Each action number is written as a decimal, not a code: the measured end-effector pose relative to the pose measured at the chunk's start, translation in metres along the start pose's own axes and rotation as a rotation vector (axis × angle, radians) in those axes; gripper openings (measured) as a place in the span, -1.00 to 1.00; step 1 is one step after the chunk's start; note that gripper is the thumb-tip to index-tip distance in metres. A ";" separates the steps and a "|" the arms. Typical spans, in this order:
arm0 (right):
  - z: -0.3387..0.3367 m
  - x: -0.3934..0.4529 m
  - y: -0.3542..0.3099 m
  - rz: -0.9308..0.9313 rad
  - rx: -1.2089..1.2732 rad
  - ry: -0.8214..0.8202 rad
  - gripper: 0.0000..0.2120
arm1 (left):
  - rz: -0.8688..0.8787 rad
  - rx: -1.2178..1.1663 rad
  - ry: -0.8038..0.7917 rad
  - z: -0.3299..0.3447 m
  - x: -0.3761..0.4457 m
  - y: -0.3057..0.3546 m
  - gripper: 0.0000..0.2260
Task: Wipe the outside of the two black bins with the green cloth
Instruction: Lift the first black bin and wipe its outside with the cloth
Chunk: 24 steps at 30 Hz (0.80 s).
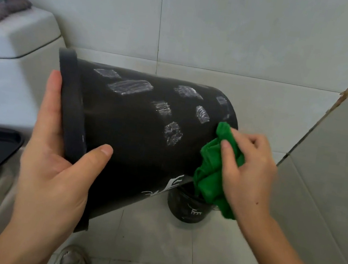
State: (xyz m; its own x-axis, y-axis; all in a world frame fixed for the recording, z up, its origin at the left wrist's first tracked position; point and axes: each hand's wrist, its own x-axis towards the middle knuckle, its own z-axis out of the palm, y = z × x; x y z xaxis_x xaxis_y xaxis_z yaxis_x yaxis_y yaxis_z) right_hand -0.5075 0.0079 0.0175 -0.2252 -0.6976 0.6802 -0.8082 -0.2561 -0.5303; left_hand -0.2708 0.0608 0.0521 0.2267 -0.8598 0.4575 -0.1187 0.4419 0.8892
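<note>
Hands: left hand (pixel 51 158) grips tilted black plastic bin's (pixel 135 139) rim; right hand (pixel 250 172) bunches green cloth (pixel 209 177) at its base.
Left: white smears mid-frame unwiped; second small black bin (pixel 186 210), lower centre, untouched.

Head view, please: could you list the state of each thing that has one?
Held black bin: tipped sideways, white smears on its wall.
Second black bin: upright on the floor.
Green cloth: bunched, against the held bin.
Left hand: grips the rim.
Right hand: holds the cloth.
</note>
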 end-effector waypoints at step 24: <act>0.008 -0.046 -0.048 -0.486 0.198 -0.054 -0.74 | -0.116 -0.114 0.094 0.010 0.000 0.003 -0.29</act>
State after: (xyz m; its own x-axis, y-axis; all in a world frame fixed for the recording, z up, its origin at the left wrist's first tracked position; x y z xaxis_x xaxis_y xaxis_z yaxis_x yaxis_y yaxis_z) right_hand -0.4541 0.0472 0.0073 0.1830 -0.4991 0.8470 -0.6927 -0.6768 -0.2491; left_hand -0.2805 0.0594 0.0544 0.3223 -0.8816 0.3449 0.0231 0.3715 0.9281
